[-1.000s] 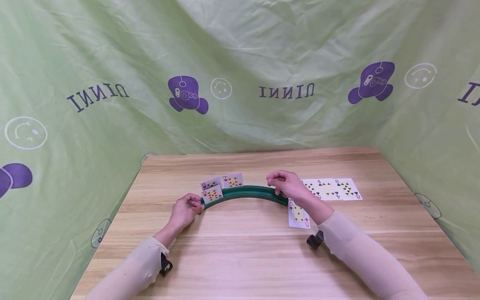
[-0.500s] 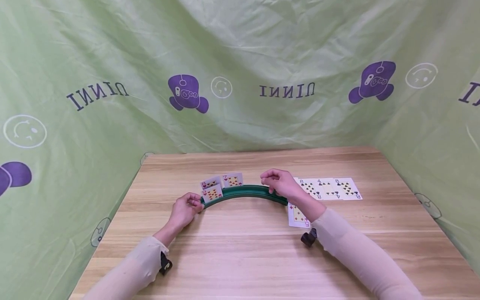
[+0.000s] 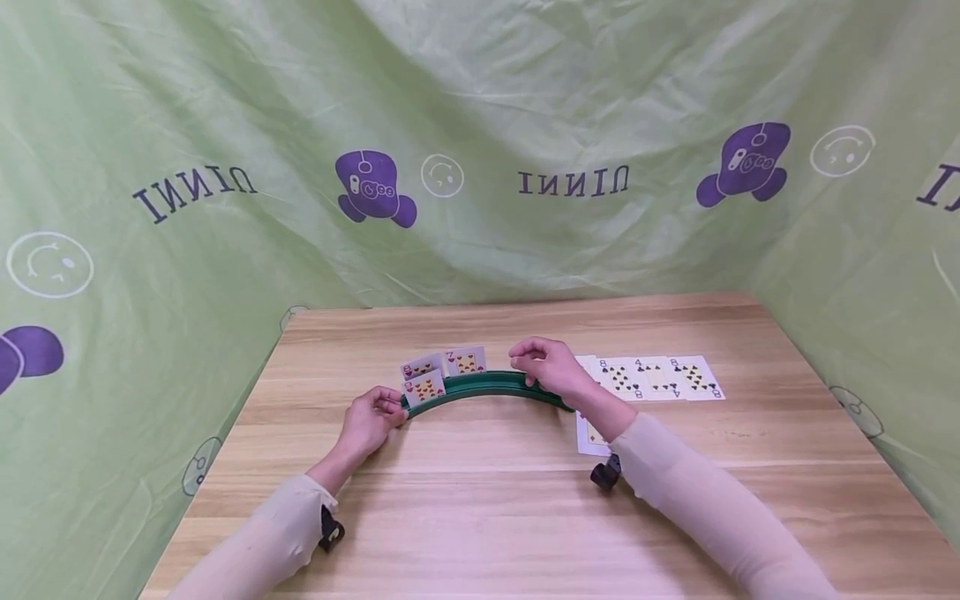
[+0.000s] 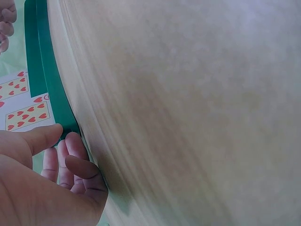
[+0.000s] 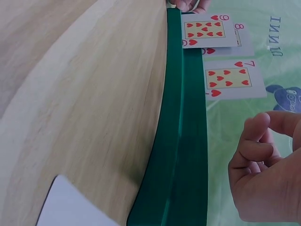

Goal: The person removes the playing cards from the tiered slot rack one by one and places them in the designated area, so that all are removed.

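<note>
A curved green card holder (image 3: pixel 487 384) lies across the table. My left hand (image 3: pixel 369 423) pinches its left end, thumb on top and fingers curled at the tip, as the left wrist view shows. Near that end stand a nine of hearts (image 3: pixel 425 389), an eight of hearts (image 3: pixel 420 367) partly behind it and a seven of hearts (image 3: pixel 466 362). My right hand (image 3: pixel 551 367) is over the right part of the holder. In the right wrist view its fingers are curled, thumb tip against the index finger, and no card shows between them.
Several black-suit cards, including a four (image 3: pixel 656 379), lie face up in a row at the right. A diamond card (image 3: pixel 591 437) lies nearer the front, partly hidden by my right forearm. A green printed cloth (image 3: pixel 480 233) surrounds the table (image 3: pixel 450 517) at back and sides.
My right hand has moved left along the holder, uncovering more of the card row and covering more of the diamond card. My left hand and the standing cards have stayed put.
</note>
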### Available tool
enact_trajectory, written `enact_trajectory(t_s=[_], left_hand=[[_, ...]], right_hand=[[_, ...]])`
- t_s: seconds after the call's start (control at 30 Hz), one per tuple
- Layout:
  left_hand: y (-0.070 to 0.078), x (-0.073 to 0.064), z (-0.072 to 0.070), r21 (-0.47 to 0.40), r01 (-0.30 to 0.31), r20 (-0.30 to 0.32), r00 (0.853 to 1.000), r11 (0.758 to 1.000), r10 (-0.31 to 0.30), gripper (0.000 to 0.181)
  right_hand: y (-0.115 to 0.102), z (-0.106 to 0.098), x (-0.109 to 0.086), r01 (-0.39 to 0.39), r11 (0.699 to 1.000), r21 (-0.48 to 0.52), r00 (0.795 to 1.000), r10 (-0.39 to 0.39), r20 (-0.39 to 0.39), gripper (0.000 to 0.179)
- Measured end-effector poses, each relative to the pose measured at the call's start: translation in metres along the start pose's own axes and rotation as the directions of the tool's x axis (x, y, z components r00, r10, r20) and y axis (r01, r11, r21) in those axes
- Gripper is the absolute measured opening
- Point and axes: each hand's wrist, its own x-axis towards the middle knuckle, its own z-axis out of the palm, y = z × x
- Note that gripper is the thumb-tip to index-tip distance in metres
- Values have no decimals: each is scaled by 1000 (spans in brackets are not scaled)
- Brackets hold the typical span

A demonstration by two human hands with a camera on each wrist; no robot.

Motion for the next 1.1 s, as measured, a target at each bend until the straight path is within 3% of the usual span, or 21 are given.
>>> enact_trajectory(t_s=[0.2,0.43,0.8,1.1], left_hand=[[0,0,0,6,7,1,1000,1000,-7,28],[0,1,0,8,-4,-1,1000,1000,4,28],[1,0,0,16,0,-5,1000,1000,0,28],[2,-1,0,24,-3,-7,1000,1000,4,29]], right_hand=[[-3,7,5,-8,1000,-13,1000,8,-1,28],[-7,12,10,-16,999,-32,1000,16,0,21],[-12,20,17,-23,1000,-21,1000,23,-1,27],[-16,27,23,-15,1000,-27,1000,15,3,22]])
